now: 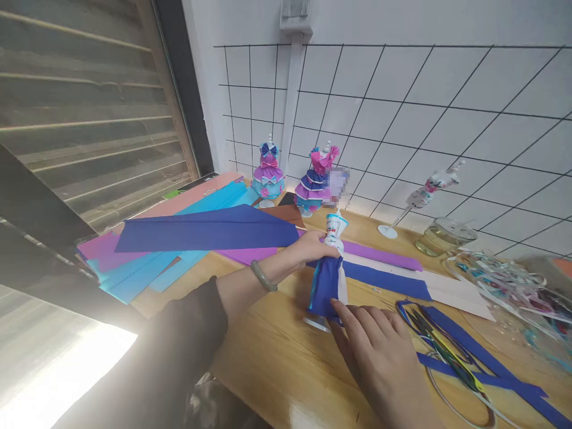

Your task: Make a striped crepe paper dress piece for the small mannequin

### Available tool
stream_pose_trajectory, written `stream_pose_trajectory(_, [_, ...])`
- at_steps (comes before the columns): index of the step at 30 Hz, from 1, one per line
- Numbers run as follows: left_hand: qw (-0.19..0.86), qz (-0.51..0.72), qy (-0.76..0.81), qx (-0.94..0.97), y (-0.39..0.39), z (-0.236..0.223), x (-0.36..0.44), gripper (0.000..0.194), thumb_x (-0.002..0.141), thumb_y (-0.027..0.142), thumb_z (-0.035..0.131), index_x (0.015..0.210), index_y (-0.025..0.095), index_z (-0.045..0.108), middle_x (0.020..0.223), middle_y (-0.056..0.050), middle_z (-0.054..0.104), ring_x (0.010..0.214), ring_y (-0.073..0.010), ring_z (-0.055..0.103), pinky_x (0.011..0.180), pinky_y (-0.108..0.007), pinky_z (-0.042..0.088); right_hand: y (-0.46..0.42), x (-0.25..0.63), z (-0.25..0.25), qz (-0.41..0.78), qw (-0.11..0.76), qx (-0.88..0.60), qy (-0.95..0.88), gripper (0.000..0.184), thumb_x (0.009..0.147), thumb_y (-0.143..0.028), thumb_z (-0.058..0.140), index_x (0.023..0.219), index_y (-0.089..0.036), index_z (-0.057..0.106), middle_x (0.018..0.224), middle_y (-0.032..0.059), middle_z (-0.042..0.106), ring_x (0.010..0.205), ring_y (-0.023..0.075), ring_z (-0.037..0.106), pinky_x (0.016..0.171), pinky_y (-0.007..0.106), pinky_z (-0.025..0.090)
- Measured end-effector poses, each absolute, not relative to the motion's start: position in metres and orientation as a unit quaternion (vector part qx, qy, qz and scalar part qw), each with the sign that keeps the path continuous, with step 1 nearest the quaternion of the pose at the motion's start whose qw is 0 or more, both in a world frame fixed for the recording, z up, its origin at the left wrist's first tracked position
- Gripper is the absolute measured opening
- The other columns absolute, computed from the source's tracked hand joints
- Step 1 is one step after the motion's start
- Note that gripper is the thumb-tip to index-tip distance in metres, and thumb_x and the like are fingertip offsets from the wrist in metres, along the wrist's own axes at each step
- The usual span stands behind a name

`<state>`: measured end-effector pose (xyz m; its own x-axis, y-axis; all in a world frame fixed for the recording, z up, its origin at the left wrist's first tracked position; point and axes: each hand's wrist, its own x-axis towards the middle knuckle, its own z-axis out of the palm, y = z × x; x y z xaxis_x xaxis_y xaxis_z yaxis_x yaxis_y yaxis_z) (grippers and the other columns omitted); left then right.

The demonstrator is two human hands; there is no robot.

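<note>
A small doll-sized dress form (333, 229) stands on the table in front of me, its white patterned bodice edged in light blue at the top. Around its lower part hangs a dark blue skirt piece (325, 289), with light blue and white showing at its sides; whether it is paper or cloth I cannot tell. My left hand (311, 247), a bangle on its wrist, is closed round the form's waist. At the skirt's lower right edge, my right hand (375, 339) pinches the blue material between thumb and fingers. The form's round base (316, 325) is partly covered.
Two dressed forms (269, 170) (308, 185) and a leaning undressed form (431, 187) stand at the back. Coloured sheets (205, 229) lie left. Right are scissors (440, 348), blue strips (469, 339), a clear container (444, 235) and tangled ribbons (504, 277). A wire grid (379, 95) covers the wall.
</note>
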<state>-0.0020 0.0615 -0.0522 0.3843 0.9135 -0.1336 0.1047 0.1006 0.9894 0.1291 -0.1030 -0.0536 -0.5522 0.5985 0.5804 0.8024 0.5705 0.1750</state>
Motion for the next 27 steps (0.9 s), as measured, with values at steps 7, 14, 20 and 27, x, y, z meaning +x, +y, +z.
stream_pose_trajectory(7, [0.587,0.35,0.449,0.576,0.057,-0.05,-0.002,0.033,0.058,0.017,0.069,0.09,0.012,0.065,0.075,-0.001,0.064,0.063,-0.0107,0.056,0.055,-0.02,0.042,-0.101,0.126,-0.068,-0.211,0.243,-0.417,-0.85,0.024,0.089,-0.009,0.045,0.111,-0.008,0.055,0.086,0.0129,0.061,0.075,0.0223,0.048,0.065,0.036,0.034])
stream_pose_trajectory(14, [0.58,0.356,0.447,0.58,0.057,-0.052,-0.001,0.028,0.059,0.016,0.068,0.087,0.013,0.065,0.076,0.0,0.064,0.065,-0.0109,0.056,0.057,-0.02,0.042,-0.102,0.127,-0.069,-0.228,0.268,-0.387,-0.852,0.026,0.088,-0.005,0.044,0.112,-0.004,0.055,0.085,0.0136,0.057,0.073,0.0208,0.043,0.061,0.035,0.033])
stream_pose_trajectory(20, [0.577,0.358,0.448,0.581,0.059,-0.051,-0.003,0.026,0.059,0.017,0.069,0.084,0.013,0.066,0.072,0.0,0.064,0.063,-0.0111,0.056,0.057,-0.021,0.043,-0.104,0.131,-0.072,-0.252,0.294,-0.386,-0.838,0.028,0.086,-0.005,0.047,0.113,-0.006,0.055,0.089,0.0146,0.055,0.075,0.0211,0.042,0.06,0.034,0.032])
stream_pose_trajectory(27, [0.587,0.355,0.445,0.576,0.06,-0.052,-0.002,0.029,0.059,0.015,0.069,0.088,0.012,0.066,0.073,-0.001,0.064,0.063,-0.0107,0.056,0.055,-0.02,0.043,-0.102,0.128,-0.073,-0.229,0.282,-0.41,-0.837,0.03,0.086,-0.006,0.049,0.116,-0.003,0.053,0.091,0.0165,0.058,0.08,0.0238,0.045,0.063,0.036,0.034])
